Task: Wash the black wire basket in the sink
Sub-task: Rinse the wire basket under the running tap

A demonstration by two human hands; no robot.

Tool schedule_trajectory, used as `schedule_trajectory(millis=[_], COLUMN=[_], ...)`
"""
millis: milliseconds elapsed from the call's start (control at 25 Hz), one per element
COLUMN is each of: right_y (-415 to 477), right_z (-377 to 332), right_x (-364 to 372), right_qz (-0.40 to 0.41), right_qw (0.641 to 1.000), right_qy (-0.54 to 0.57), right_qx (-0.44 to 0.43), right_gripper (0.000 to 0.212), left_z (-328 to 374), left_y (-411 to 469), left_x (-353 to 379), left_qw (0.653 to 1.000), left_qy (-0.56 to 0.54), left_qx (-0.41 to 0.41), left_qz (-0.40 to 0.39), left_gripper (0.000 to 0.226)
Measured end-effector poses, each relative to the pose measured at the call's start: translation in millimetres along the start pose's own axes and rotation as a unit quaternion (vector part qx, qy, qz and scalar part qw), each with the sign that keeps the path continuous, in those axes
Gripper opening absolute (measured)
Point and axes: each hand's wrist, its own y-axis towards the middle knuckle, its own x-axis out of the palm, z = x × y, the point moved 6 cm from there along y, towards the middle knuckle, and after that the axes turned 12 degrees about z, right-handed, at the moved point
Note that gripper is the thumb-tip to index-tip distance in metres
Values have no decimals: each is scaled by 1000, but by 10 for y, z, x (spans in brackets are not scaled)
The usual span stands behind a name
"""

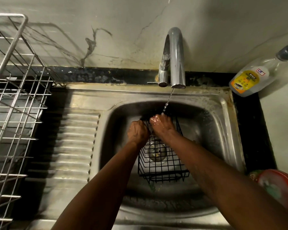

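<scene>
Bare forearms reach forward, hands nearly touching; left hand and wet right hand curl their fingers on the black wire basket.

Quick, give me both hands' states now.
Left hand: grips the black wire basket's rim.
Right hand: curled over the basket's far rim, under the water.

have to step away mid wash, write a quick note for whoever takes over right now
Left hand grips the black wire basket at its far rim.
Right hand, wet, rests on that rim under the tap's running stream; fingers hidden.
Basket sits in the sink, over the drain.
Done: rinsing begun. Left: finish the wash; gel bottle is at far right.
</scene>
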Motion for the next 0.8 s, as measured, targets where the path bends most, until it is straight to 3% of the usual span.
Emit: schedule_trajectory(millis=[120,200,280,360,480,520,600,640,720,800], right_y=[-258,-343,-338,-342,-359,-356,-331,-289,-273,-275], right_z=[131,193,194,146,180,178,144,153,180,220], right_x=[338,529,552,545,564,600,511,480,407,282], right_qz=[-42,-109,-142,-155,-131,-113,-108,-129,-175,-109], right_qw=[995,965,918,871,741,743,802,859,964,994], right_qy=[91,221,334,430,585,579,517,445,191,18], right_qx=[8,88,161,181,304,317,278,220,64,-8], right_gripper=[57,51,48,42,39,41,36,35,54,50], left_z=[104,167,157,141,157,179,184,173,123,67], left_y=[43,-45,-131,-142,-120,-121,-105,-87,-82,-107], left_x=[25,106,196,226,166,139,81,50,37,52], left_qw=[999,999,999,998,998,997,997,998,998,999], left_qy=[0,6,15,31,42,47,51,48,44,38], left_qx=[41,50,38,46,44,48,51,47,41,29], left_qz=[2,-18,-35,-32,-25,-27,-17,-12,-12,-9], left_gripper=[23,24,25,23,25,26,26,25,21,24])
